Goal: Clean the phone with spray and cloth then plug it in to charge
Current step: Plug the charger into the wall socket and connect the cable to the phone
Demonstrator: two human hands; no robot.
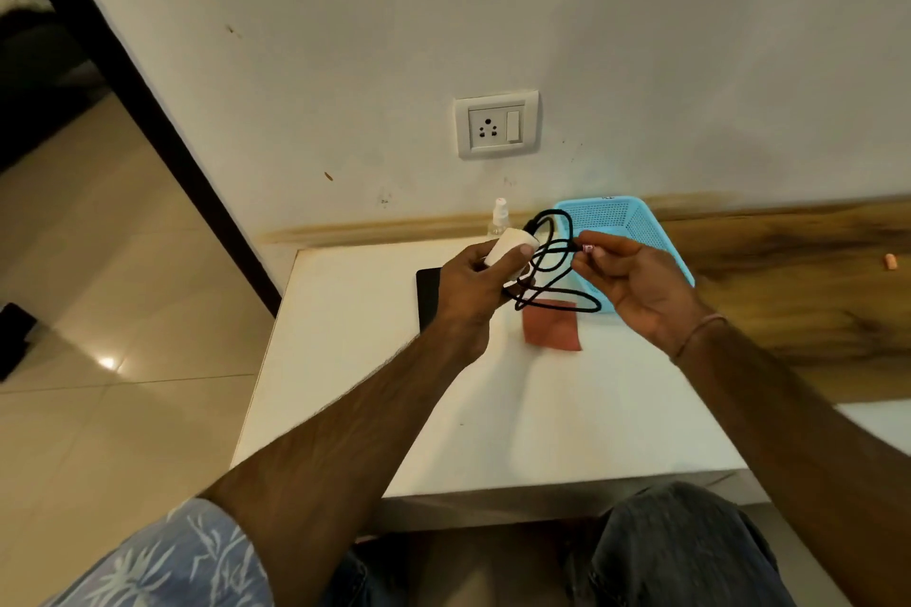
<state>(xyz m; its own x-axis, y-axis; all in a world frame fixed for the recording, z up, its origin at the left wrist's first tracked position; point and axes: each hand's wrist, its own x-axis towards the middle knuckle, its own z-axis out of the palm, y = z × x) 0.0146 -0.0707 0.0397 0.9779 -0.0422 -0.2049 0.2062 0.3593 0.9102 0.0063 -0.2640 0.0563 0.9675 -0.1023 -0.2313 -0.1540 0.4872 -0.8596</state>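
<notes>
While gripping charger [508,247], both hands: left [468,291] adapter, right [636,281] cable-end

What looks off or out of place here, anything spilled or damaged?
No spill or damage visible. Only oddities: the black cable hangs in tangled loops between the left hand, holding the white adapter, and the right hand. Small orange object lies alone on the wooden surface far right.

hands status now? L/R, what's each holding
Left hand: closed around the white charger adapter.
Right hand: fingertips pinched on the connector end of the black cable, which loops between both hands.
</notes>
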